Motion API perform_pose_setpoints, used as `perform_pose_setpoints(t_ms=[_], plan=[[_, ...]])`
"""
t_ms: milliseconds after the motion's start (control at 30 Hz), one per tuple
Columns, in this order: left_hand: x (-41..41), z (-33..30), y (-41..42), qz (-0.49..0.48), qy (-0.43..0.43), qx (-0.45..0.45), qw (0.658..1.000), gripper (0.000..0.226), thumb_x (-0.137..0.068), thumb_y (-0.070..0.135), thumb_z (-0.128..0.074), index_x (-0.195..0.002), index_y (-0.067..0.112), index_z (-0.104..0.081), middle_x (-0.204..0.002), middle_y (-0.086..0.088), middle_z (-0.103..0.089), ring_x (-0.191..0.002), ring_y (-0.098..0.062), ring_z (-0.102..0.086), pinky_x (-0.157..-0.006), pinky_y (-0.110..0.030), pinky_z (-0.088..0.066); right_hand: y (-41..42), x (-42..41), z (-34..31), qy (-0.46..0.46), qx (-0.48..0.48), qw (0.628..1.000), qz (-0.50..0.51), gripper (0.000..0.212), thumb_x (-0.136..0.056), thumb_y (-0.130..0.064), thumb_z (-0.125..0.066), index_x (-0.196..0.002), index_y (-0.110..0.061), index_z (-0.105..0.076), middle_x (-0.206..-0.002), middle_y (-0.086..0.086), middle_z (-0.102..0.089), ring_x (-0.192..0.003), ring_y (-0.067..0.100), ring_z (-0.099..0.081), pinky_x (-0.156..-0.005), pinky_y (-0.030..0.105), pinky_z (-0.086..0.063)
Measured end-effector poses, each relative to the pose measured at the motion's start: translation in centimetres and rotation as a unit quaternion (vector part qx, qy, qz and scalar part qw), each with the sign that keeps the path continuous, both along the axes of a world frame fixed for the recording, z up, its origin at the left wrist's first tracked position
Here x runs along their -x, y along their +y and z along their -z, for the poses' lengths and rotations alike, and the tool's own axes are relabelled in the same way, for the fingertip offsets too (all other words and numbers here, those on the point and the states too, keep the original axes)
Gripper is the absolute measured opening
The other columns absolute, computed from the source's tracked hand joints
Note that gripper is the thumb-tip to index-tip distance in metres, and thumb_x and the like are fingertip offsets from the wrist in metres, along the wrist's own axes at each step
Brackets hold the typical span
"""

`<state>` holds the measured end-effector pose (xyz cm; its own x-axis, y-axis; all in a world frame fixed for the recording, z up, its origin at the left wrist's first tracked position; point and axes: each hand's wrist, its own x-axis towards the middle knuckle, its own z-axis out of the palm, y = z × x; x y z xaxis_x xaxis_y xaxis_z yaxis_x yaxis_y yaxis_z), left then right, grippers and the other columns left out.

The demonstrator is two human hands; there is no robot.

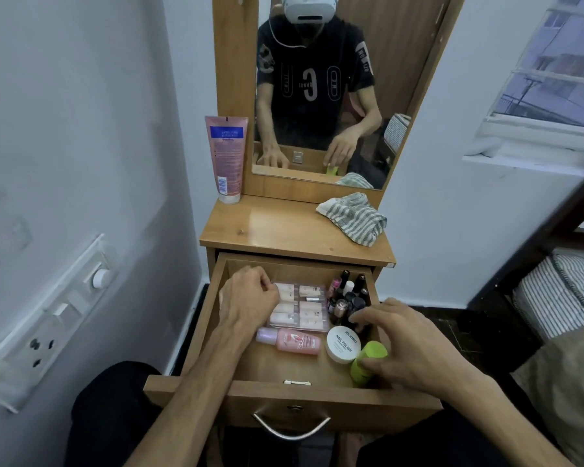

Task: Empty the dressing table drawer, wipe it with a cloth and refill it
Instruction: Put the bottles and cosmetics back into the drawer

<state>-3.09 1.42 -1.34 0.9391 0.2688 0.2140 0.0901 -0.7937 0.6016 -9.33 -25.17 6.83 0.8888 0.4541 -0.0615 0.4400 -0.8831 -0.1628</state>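
Drawer [334,397]: pulled open below the tabletop and full; your emptying is at its start.
Left hand [248,298]: at 10 o'clock in the drawer, fingers curled narrow on the left edge of the clear tray [300,306] of pale tubes; whether you grip it, I cannot tell.
Right hand [408,348]: at 4 o'clock, thumb and fingers closing on the green bottle [368,362], which lies tilted in the front right corner.
Technique: take the bottle by its body, lift clear of the white jar [343,343] touching it, then set it on the tabletop [267,227], away from the striped cloth [354,217].
Caution: the nail polish bottles [348,298] at 1 o'clock stand crowded; lift them singly.
Legible text: the jar lid reads "NAIL POLISH"; the word above it looks like "ZUDIO".
Pink tube [228,160]: stands at 11 o'clock on the tabletop; print too small to read.
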Motion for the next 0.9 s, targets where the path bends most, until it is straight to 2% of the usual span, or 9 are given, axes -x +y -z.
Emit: perform_pose_setpoints(t_ms=[100,200,367,467,533,633,733,833,900], plan=[[-0.1,-0.2,0.1,-0.012,-0.006,0.012,1.000,0.011,-0.082,0.024,-0.063,-0.071,0.024,-0.064,-0.076,0.009,-0.063,-0.068,-0.006,-0.059,-0.065,-0.031,-0.055,2.8,-1.7,-2.1,-0.043,-0.055,0.997,-0.027,0.048,-0.084,-0.049,-0.077,-0.128,-0.041,-0.063,-0.123,-0.024,-0.063,-0.112,-0.002,-0.050,-0.093,0.024,-0.048],[0.0,-0.4,0.2,-0.014,-0.013,0.029,0.999,0.011,-0.083,0.024,-0.063,-0.072,0.023,-0.062,-0.075,0.008,-0.062,-0.068,-0.005,-0.058,-0.065,-0.028,-0.053,7.3,-4.8,-3.9,-0.097,-0.145,0.984,-0.044,0.041,-0.086,-0.041,-0.076,-0.125,-0.031,-0.069,-0.116,-0.018,-0.068,-0.105,-0.001,-0.055,-0.091,0.029,-0.052],[0.2,-0.9,0.2,-0.035,-0.023,0.047,0.998,0.015,-0.086,0.025,-0.064,-0.072,0.023,-0.059,-0.079,0.010,-0.058,-0.069,-0.003,-0.051,-0.058,-0.014,-0.030,16.9,-12.6,-7.4,-0.161,-0.260,0.952,-0.003,0.050,-0.087,-0.040,-0.075,-0.133,-0.023,-0.065,-0.120,-0.007,-0.071,-0.106,0.009,-0.064,-0.090,0.031,-0.055],[0.3,-1.2,0.3,-0.043,-0.030,0.051,0.997,0.015,-0.088,0.024,-0.065,-0.075,0.022,-0.058,-0.080,0.011,-0.056,-0.063,0.001,-0.043,-0.054,-0.012,-0.026,21.7,-16.7,-9.5,-0.287,-0.224,0.931,-0.024,0.044,-0.089,-0.042,-0.063,-0.127,-0.019,-0.065,-0.118,0.000,-0.069,-0.108,0.018,-0.061,-0.088,0.038,-0.056],[0.4,-1.3,0.3,-0.045,-0.036,0.058,0.997,0.014,-0.089,0.023,-0.064,-0.076,0.022,-0.058,-0.080,0.011,-0.056,-0.063,0.002,-0.042,-0.054,-0.013,-0.028,24.1,-19.1,-11.1,-0.353,-0.151,0.921,-0.067,0.048,-0.087,-0.029,-0.069,-0.133,-0.015,-0.062,-0.129,0.005,-0.066,-0.120,0.025,-0.057,-0.094,0.042,-0.054],[0.5,-1.4,0.4,-0.057,-0.046,0.074,0.995,0.014,-0.088,0.021,-0.064,-0.076,0.021,-0.058,-0.080,0.012,-0.055,-0.062,0.002,-0.043,-0.053,-0.014,-0.029,26.7,-21.8,-13.0,-0.327,-0.058,0.939,-0.091,0.060,-0.085,-0.020,-0.068,-0.143,-0.012,-0.055,-0.140,0.008,-0.062,-0.131,0.028,-0.052,-0.103,0.044,-0.050],[0.5,-1.9,0.5,-0.072,-0.049,0.082,0.993,0.015,-0.091,0.023,-0.062,-0.076,0.022,-0.058,-0.081,0.013,-0.053,-0.062,0.003,-0.041,-0.053,-0.014,-0.027,27.4,-23.3,-13.6,-0.277,-0.026,0.958,-0.077,0.037,-0.086,-0.017,-0.065,-0.123,-0.016,-0.064,-0.111,0.005,-0.070,-0.108,0.027,-0.062,-0.093,0.044,-0.052],[0.5,-2.1,0.5,-0.099,-0.072,0.105,0.987,0.015,-0.088,0.021,-0.064,-0.073,0.021,-0.059,-0.078,0.012,-0.054,-0.062,0.001,-0.042,-0.056,-0.014,-0.026,26.2,-22.8,-13.7,-0.223,-0.097,0.968,-0.063,0.027,-0.086,-0.013,-0.064,-0.111,-0.017,-0.073,-0.096,0.002,-0.074,-0.083,0.022,-0.068,-0.074,0.042,-0.060],[0.5,-2.1,0.5,-0.119,-0.084,0.124,0.982,0.016,-0.086,0.021,-0.064,-0.071,0.022,-0.059,-0.077,0.010,-0.057,-0.064,-0.004,-0.047,-0.059,-0.020,-0.032,24.8,-21.7,-13.9,-0.188,-0.148,0.968,-0.076,0.024,-0.086,-0.012,-0.067,-0.107,-0.019,-0.077,-0.093,-0.001,-0.075,-0.080,0.017,-0.068,-0.071,0.038,-0.061]])
